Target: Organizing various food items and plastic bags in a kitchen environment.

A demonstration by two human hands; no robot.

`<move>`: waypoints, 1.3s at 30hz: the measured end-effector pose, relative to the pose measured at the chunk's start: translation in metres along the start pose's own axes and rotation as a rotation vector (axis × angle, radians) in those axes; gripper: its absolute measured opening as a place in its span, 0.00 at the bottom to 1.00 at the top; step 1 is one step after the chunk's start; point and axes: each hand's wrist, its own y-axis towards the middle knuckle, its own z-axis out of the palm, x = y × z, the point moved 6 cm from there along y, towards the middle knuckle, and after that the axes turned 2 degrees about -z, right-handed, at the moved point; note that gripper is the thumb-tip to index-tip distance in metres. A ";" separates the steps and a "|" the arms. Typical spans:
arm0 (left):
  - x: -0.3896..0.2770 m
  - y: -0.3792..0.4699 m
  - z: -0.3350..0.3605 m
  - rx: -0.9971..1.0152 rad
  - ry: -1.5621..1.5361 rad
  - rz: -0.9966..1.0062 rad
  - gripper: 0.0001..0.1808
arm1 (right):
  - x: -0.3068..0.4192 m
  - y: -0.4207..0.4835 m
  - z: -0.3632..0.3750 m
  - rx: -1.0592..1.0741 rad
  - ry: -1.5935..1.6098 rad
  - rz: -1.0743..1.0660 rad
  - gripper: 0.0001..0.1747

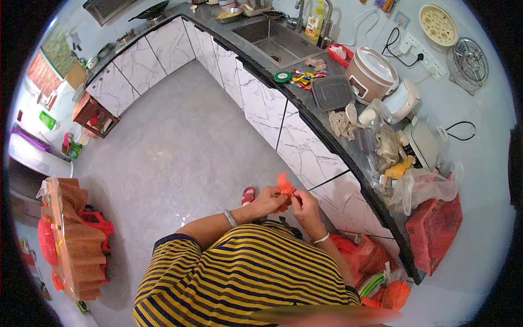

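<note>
Both of my hands meet in front of my waist around an orange-red plastic bag (286, 188). My left hand (270, 201) pinches the gathered neck of the bag from the left, with a bracelet on that wrist. From the other side the fingers of my right hand (305, 208) grip the same twisted part, close to the left fingertips. A loose tuft of the plastic sticks up above the fingers. More of the bag hangs below, partly hidden behind my hands. What it contains cannot be seen.
A dark countertop (322, 126) runs along my right, bearing a rice cooker (372, 75), a black lidded container (333, 93), a red plastic basket (435, 233) and plastic bags (427, 188). Red bags (367, 257) lie on the floor below. A cloth-covered table (77, 245) stands left.
</note>
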 end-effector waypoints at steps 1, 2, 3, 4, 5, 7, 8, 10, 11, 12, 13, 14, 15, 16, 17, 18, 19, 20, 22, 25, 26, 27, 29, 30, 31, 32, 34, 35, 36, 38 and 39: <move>-0.011 0.001 -0.006 -0.080 0.022 0.054 0.11 | -0.002 0.005 0.001 -0.007 -0.003 0.012 0.06; -0.020 0.004 -0.014 -0.161 0.044 0.109 0.11 | -0.005 0.010 0.003 -0.014 -0.006 0.023 0.06; -0.020 0.011 -0.022 -0.157 0.039 0.107 0.11 | -0.008 0.015 0.005 -0.011 -0.011 0.026 0.06; -0.029 0.018 -0.033 -0.191 0.267 0.265 0.11 | -0.013 0.020 0.005 -0.068 0.044 0.059 0.06; -0.038 0.024 -0.041 -0.223 0.495 0.424 0.11 | -0.019 0.027 0.004 -0.125 0.099 0.091 0.06; -0.045 0.042 -0.062 -0.214 0.535 0.385 0.11 | -0.030 0.050 0.004 -0.110 0.262 0.276 0.06; -0.046 0.052 -0.074 -0.208 0.582 0.346 0.11 | -0.040 0.059 0.010 -0.099 0.430 0.459 0.06; -0.045 0.071 -0.099 -0.132 0.476 0.327 0.13 | -0.045 0.085 0.025 -0.098 0.514 0.472 0.07; -0.043 0.081 -0.110 -0.059 0.376 0.305 0.15 | -0.049 0.098 0.033 -0.098 0.606 0.484 0.07; -0.046 0.086 -0.118 -0.058 0.367 0.302 0.15 | -0.052 0.112 0.039 -0.093 0.600 0.491 0.07; -0.053 0.089 -0.128 -0.054 0.130 0.351 0.18 | -0.053 0.130 0.045 -0.056 0.522 0.442 0.07; -0.059 0.092 -0.139 -0.052 -0.109 0.397 0.22 | -0.053 0.147 0.052 -0.018 0.445 0.394 0.07; -0.070 0.096 -0.147 -0.052 -0.117 0.395 0.22 | -0.055 0.165 0.059 -0.012 0.440 0.398 0.07; -0.090 0.096 -0.151 0.033 -0.166 0.450 0.26 | -0.057 0.182 0.067 -0.019 0.491 0.411 0.07; -0.107 0.096 -0.156 0.117 -0.214 0.505 0.29 | -0.059 0.198 0.076 -0.026 0.542 0.424 0.07; -0.119 0.099 -0.170 0.112 -0.222 0.501 0.29 | -0.059 0.213 0.083 -0.018 0.540 0.430 0.07; -0.128 0.103 -0.182 0.142 -0.097 0.465 0.27 | -0.060 0.227 0.092 0.002 0.580 0.472 0.06; -0.132 0.107 -0.193 0.173 0.028 0.427 0.26 | -0.062 0.239 0.101 0.021 0.620 0.514 0.05; -0.134 0.119 -0.217 0.165 0.117 0.390 0.25 | -0.069 0.259 0.117 0.031 0.637 0.536 0.05; -0.141 0.131 -0.244 0.137 0.209 0.332 0.22 | -0.079 0.282 0.139 0.026 0.696 0.564 0.06; -0.143 0.135 -0.251 0.113 0.211 0.314 0.21 | -0.083 0.289 0.144 0.016 0.738 0.567 0.06; -0.143 0.139 -0.257 0.113 0.208 0.309 0.21 | -0.084 0.298 0.146 0.018 0.739 0.573 0.06; -0.144 0.149 -0.270 0.104 -0.133 0.336 0.18 | -0.088 0.314 0.151 0.133 0.654 0.584 0.08; -0.148 0.152 -0.274 0.108 -0.131 0.330 0.18 | -0.099 0.323 0.149 0.127 0.655 0.590 0.08; -0.154 0.156 -0.285 0.001 -0.071 0.298 0.17 | -0.107 0.340 0.139 0.120 0.299 0.384 0.10; -0.159 0.161 -0.296 -0.106 -0.009 0.268 0.16 | -0.111 0.354 0.132 0.110 -0.056 0.174 0.14; -0.158 0.171 -0.316 -0.171 -0.055 0.247 0.18 | -0.088 0.391 0.124 0.132 -0.304 0.018 0.20; -0.158 0.180 -0.325 -0.220 -0.097 0.236 0.20 | -0.075 0.407 0.119 0.138 -0.562 -0.138 0.27; -0.161 0.190 -0.331 -0.225 -0.034 0.241 0.21 | -0.082 0.418 0.117 0.127 -0.562 -0.138 0.27; -0.181 0.198 -0.327 -0.268 -0.035 0.214 0.21 | -0.104 0.439 0.121 0.254 -0.767 -0.117 0.34; -0.186 0.198 -0.330 -0.325 -0.052 0.179 0.21 | -0.108 0.446 0.120 0.241 -0.760 -0.119 0.34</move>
